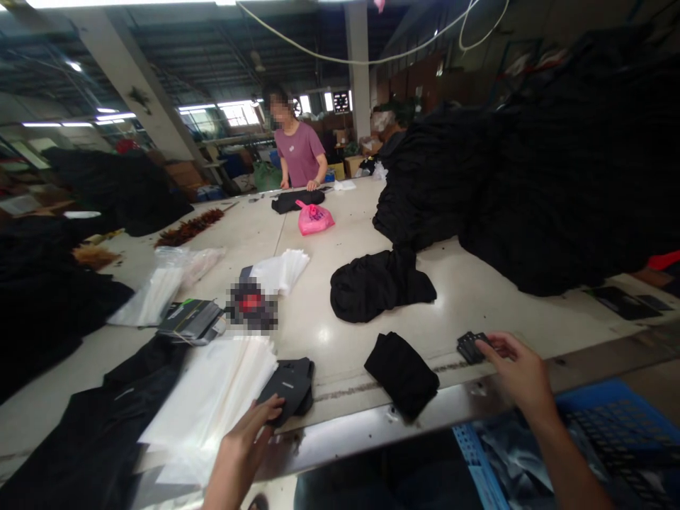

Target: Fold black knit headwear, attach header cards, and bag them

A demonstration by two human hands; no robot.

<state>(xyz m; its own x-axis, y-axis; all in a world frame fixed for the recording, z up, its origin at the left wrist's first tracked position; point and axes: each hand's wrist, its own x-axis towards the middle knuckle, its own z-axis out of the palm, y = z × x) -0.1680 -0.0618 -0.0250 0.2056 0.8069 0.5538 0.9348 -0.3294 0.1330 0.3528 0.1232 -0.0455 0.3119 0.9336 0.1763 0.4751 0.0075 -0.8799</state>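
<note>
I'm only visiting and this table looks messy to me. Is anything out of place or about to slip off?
Mostly ordinary clutter. One folded black garment hangs over the table's near edge, between the left hand and the right hand with its small black tags, and the stack of white bags also overlaps that edge.

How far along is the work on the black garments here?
Done: one folded black garment lies between the hands. In hand: the right hand holds small black tags, and the left hand touches a stack of black cards beside the clear bags. Left, most likely: a loose black garment and the big black pile, both unfolded.
</note>
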